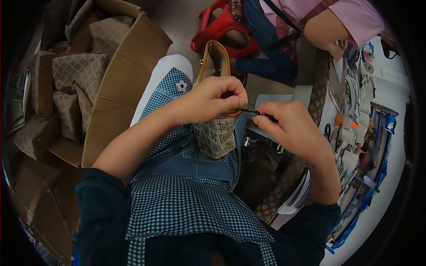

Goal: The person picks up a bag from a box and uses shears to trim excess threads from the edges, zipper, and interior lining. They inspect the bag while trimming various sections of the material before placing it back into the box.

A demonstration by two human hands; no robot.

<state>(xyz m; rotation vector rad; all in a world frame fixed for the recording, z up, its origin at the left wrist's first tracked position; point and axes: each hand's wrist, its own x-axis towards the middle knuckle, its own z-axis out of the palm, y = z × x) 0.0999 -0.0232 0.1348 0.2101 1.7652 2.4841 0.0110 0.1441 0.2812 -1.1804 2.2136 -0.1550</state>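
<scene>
While left hand (213,104) grips the patterned bag (217,138), right hand (293,128) pinched around a thin dark tool (254,111).

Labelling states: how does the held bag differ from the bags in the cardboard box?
The held bag rests on the lap, gripped by the left hand, the thin tool in the right hand at its rim; the boxed bags lie piled, untouched. Both: beige patterned fabric, brown trim.

Centre: the handbag (217,135) bore a beige geometric print with tan trim; the tool (264,115) beside it was black; the apron (186,190) below was blue-and-white gingham.
</scene>
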